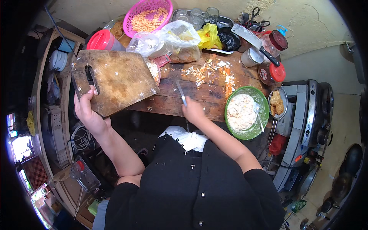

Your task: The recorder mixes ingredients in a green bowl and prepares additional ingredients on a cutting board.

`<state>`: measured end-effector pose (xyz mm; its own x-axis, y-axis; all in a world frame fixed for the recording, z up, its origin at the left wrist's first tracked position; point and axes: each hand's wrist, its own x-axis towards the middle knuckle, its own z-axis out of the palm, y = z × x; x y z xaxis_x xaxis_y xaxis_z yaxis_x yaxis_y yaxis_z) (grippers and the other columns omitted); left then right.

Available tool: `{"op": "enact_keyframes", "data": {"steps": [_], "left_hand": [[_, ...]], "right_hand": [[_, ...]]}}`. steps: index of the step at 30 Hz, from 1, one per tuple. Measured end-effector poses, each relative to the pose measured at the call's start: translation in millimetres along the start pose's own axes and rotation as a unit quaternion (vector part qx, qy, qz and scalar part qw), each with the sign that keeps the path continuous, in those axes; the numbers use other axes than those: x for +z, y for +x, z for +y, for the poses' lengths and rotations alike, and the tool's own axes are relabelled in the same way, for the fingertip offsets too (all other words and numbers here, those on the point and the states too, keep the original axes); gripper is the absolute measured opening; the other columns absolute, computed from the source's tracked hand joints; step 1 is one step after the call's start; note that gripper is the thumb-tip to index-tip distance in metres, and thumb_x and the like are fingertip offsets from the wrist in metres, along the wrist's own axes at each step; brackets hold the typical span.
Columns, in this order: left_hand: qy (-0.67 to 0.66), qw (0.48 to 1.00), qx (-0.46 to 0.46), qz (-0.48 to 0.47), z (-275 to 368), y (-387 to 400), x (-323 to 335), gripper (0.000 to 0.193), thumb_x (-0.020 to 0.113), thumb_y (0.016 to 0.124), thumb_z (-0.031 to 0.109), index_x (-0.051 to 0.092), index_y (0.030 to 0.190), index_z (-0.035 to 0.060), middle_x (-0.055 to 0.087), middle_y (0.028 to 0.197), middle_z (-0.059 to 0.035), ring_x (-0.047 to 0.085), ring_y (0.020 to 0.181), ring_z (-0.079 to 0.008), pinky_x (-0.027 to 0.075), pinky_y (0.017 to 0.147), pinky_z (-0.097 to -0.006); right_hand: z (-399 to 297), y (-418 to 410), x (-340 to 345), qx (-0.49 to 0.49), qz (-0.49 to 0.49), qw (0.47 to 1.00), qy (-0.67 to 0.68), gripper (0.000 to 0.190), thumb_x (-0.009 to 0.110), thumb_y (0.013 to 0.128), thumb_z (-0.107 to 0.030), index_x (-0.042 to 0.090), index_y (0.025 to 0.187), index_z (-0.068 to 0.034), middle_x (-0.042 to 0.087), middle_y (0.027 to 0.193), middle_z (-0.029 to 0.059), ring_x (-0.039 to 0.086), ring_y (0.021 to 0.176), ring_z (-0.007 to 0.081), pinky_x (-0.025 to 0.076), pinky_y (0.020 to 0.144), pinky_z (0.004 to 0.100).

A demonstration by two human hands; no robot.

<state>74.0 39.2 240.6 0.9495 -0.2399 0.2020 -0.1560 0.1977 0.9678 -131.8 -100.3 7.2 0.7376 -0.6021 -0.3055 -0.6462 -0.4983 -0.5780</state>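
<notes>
My left hand [91, 113] grips a worn wooden cutting board [119, 76] by its handle end, holding it raised and tilted over the left of the table. Bits of food stick to the board's face. Partly hidden behind its right edge is a container of chopped pieces [153, 69]. In my right hand [194, 110] is a small knife [181, 89], its blade pointing away from me over the wooden table [172, 100]. Orange and white food scraps [212, 72] lie scattered beyond the knife. Right of that hand stands a green bowl [266, 115] of creamy white mixture with a spoon [259, 117] in it.
Along the back are a pink basket [126, 20] of cubed food, a red-lidded container [99, 40], plastic bags [181, 34] and a tray of glasses [212, 14]. A cleaver [247, 36] lies across jars at right, near a strainer [277, 105] with fried food.
</notes>
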Motion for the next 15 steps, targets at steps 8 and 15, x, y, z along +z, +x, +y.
{"op": "enact_keyframes", "data": {"steps": [8, 15], "left_hand": [[-0.008, 1.000, -0.011, 0.006, 2, 0, -2, 0.011, 0.046, 0.081, 0.007, 0.055, 0.081, -0.0002, 0.051, 0.082, -0.0047, 0.048, 0.079, -0.0127, 0.038, 0.076, -0.0253], [-0.015, 1.000, -0.017, 0.014, -2, 0, -14, 0.012, 0.047, 0.082, 0.006, 0.056, 0.082, -0.0018, 0.053, 0.085, -0.0063, 0.050, 0.083, -0.0142, 0.040, 0.079, -0.0269]], "right_hand": [[-10, 19, 20, -0.050, -0.053, 0.997, 0.008, 0.025, 0.053, 0.085, -0.021, 0.049, 0.096, 0.001, 0.063, 0.082, 0.0242, 0.062, 0.074, 0.0411, 0.050, 0.069, 0.0505], [-4, 17, 0, 0.009, 0.010, 0.999, 0.036, 0.027, 0.053, 0.087, -0.024, 0.049, 0.096, 0.001, 0.062, 0.082, 0.0263, 0.061, 0.080, 0.0436, 0.048, 0.072, 0.0515]]}}
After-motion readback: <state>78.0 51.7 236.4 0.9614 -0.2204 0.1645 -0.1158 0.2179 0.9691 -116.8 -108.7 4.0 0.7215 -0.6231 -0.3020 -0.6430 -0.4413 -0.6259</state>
